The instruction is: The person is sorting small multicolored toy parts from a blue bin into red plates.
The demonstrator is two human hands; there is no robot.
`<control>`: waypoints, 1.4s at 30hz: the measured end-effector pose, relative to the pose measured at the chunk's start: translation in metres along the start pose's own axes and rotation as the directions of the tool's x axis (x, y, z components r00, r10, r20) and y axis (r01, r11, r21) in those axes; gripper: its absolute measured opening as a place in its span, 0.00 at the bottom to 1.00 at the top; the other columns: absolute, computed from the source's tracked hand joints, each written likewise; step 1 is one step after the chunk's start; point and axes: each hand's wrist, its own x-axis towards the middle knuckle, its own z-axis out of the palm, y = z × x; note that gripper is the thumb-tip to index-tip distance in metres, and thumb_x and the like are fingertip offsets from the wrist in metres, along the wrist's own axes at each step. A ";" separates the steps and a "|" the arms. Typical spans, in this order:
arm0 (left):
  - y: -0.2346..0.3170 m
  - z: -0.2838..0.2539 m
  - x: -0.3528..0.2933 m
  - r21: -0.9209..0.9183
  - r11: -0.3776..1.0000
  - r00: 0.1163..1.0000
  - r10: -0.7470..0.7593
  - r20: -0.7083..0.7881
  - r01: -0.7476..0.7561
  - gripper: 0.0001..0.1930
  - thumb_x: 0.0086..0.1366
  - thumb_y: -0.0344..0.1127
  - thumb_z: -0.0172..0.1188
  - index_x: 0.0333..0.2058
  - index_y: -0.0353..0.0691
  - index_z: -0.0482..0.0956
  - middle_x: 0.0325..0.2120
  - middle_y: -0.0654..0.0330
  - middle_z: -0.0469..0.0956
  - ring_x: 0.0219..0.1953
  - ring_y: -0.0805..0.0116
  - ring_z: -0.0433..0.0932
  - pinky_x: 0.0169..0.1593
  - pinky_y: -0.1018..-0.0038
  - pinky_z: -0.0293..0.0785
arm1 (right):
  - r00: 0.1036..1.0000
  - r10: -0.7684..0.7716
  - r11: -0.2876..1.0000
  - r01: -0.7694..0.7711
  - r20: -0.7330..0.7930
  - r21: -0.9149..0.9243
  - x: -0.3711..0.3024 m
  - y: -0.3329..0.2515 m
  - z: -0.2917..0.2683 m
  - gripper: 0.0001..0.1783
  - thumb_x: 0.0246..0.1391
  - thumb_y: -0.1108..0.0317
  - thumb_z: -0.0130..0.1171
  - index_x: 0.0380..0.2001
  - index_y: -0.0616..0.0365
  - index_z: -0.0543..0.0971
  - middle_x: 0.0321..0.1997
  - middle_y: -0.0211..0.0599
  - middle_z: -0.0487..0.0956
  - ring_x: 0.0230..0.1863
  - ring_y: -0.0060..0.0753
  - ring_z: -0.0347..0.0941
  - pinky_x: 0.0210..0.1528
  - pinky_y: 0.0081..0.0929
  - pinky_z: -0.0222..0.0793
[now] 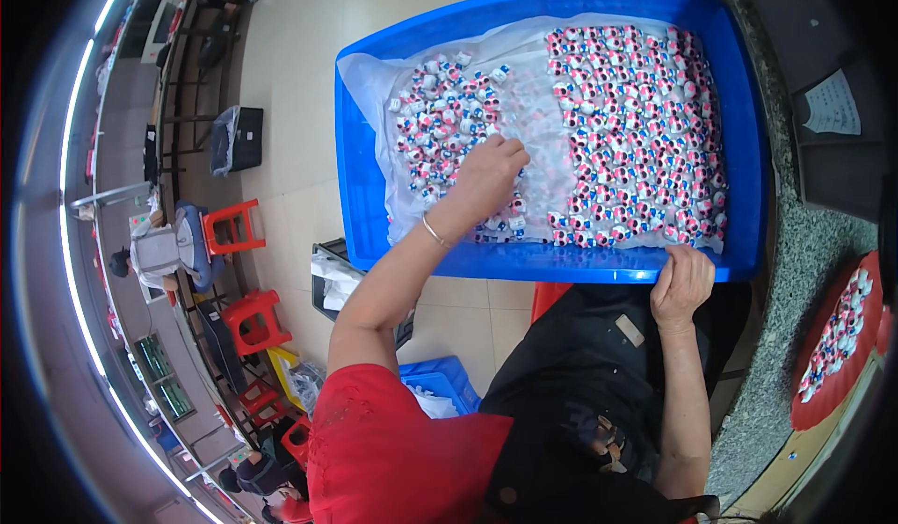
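A large blue plastic tub (pixel 552 264) lined with a white plastic sheet (pixel 541 103) sits in front of me. On its right side small white, pink and blue figurine heads (pixel 636 131) with dark eyes lie in close rows. A looser group of similar small pieces (pixel 440 103) covers the left side. Over the inner edge of that group is my left hand (pixel 488 176), a bracelet on its wrist, fingers pinched together. Whatever they hold is hidden. My right hand (pixel 683 285) is closed around the tub's near rim, toward its right corner.
At the right, a red tray (pixel 814 402) with more small pieces stands by a speckled stone ledge (pixel 795 271). Below the tub are a dark bin (pixel 327 299) and a blue crate (pixel 454 374). Red stools (pixel 234 229) and a seated person (pixel 168 248) are along the left benches.
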 end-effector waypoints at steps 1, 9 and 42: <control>-0.004 -0.002 0.004 -0.003 1.000 1.000 -0.001 0.002 0.001 0.12 0.49 0.21 0.58 0.34 0.40 0.76 0.36 0.60 0.77 0.40 0.59 0.76 0.42 0.66 0.73 | 1.000 0.000 1.000 0.000 -0.003 -0.002 0.000 0.000 0.001 0.08 0.51 0.74 0.54 0.35 0.58 0.77 0.35 0.39 0.78 0.37 0.41 0.74 0.44 0.35 0.66; -0.027 -0.008 0.024 0.082 0.954 0.916 0.249 0.316 -0.288 0.12 0.46 0.23 0.60 0.32 0.43 0.76 0.35 0.60 0.71 0.42 0.61 0.72 0.46 0.67 0.66 | 1.000 0.005 1.000 -0.005 -0.001 0.005 0.001 0.000 0.001 0.08 0.51 0.73 0.54 0.36 0.58 0.77 0.35 0.38 0.78 0.37 0.40 0.74 0.45 0.35 0.65; -0.020 0.001 0.014 -0.055 0.997 0.979 -0.036 0.201 0.048 0.12 0.52 0.28 0.62 0.38 0.40 0.79 0.35 0.56 0.76 0.41 0.56 0.74 0.44 0.63 0.74 | 1.000 -0.008 1.000 0.008 -0.006 0.012 0.002 -0.002 0.000 0.07 0.52 0.75 0.53 0.35 0.60 0.77 0.34 0.41 0.77 0.36 0.44 0.74 0.42 0.36 0.65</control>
